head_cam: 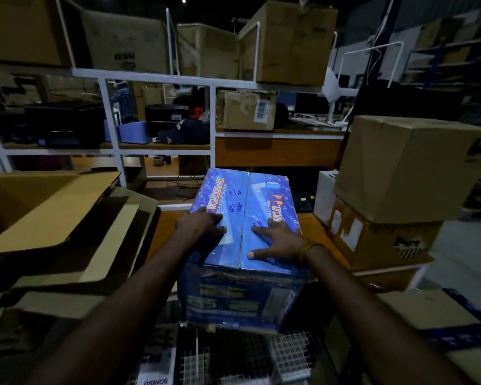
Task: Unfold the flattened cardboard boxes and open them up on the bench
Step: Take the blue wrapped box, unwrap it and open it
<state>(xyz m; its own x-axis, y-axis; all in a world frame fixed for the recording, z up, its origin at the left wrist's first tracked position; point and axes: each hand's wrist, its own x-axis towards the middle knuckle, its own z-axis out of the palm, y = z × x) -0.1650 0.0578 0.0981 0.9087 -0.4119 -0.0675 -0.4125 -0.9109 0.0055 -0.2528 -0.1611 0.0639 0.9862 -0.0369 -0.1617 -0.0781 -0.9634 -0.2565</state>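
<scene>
A blue printed cardboard box (242, 207) stands set up on the wooden bench (164, 232), its two top flaps folded shut and meeting along a centre seam. My left hand (200, 226) lies flat on the left flap with its fingers straight. My right hand (278, 241) presses flat on the right flap, fingers spread, a yellow band on its wrist. To the left, several brown flattened and half-opened cardboard boxes (47, 209) are piled on each other.
Two brown closed boxes (408, 168) are stacked at the right on a ledge, with a small white box (325, 198) beside them. A white metal shelf frame (161, 79) holding more cartons stands behind the bench. Wire mesh (233, 359) lies below the blue box.
</scene>
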